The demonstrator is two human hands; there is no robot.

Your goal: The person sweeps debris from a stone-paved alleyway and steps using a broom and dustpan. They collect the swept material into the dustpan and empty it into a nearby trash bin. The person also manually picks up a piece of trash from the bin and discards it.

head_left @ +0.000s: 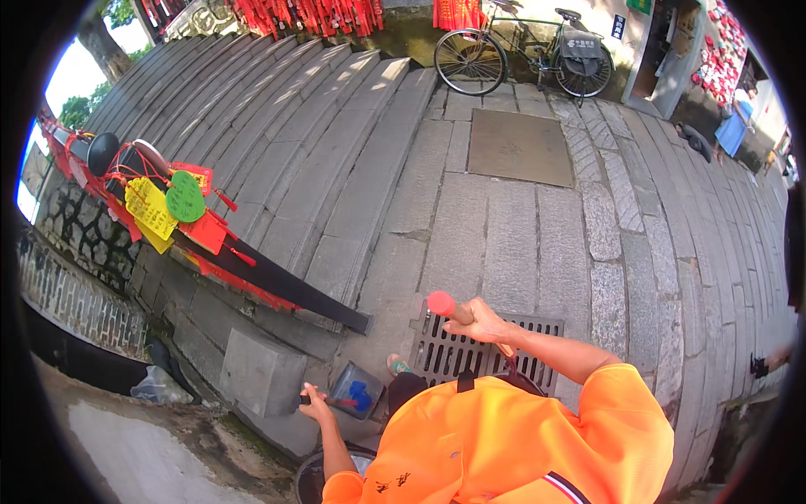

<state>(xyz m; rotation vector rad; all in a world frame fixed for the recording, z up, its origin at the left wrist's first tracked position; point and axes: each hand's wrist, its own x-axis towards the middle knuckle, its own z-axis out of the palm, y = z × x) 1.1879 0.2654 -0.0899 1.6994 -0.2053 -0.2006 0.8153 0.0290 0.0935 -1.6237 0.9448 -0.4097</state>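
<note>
Clasping red-capped pole [461,314] over drain grate [435,354] in right grip [482,323], probably light, stiff, best held below cap [440,302]; left of grate, wrapping left grip [316,406] around dark handle [304,400].

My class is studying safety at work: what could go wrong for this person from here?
The dark handle in the left hand might knock the grey pan, spilling the blue item inside.
The red-tipped pole in the right hand could snag in the slotted drain grate below; its lower end is hidden.
</note>
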